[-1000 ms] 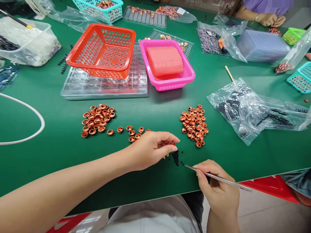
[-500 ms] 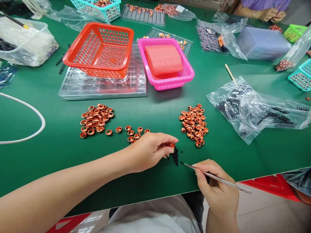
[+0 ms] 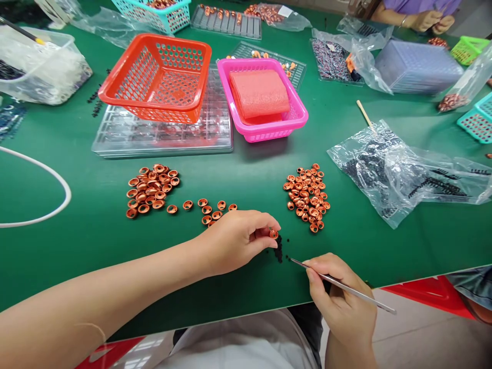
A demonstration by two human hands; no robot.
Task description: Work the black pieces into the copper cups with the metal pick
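Note:
Between the thumb and fingertips of my left hand (image 3: 240,238) is a small copper-coloured cup-shaped piece (image 3: 273,234), its hollow side showing. My right hand (image 3: 342,297) grips a slim metal pair of tweezers (image 3: 353,291) like a pen. The tip touches or nearly touches tiny black pieces on the table; whether one is caught in it I cannot tell. A little heap of these black pieces (image 3: 279,252) lies just below my left fingertips. Copper cups are piled at the left (image 3: 154,189) and at the right (image 3: 305,197), with several loose cups (image 3: 206,210) beside my left hand.
Behind the piles, a red basket (image 3: 154,102) rests on clear plastic trays (image 3: 161,146); a pink basket (image 3: 265,132) holds pink foam (image 3: 259,92). Plastic bags with black parts (image 3: 395,169) lie right. A white cable (image 3: 57,177) curves at left. Another person's hands (image 3: 434,23) work far right.
The copper cup and my left fingertips have shifted down slightly, and the cup shows more openly. My right hand with the tweezers has moved a touch left.

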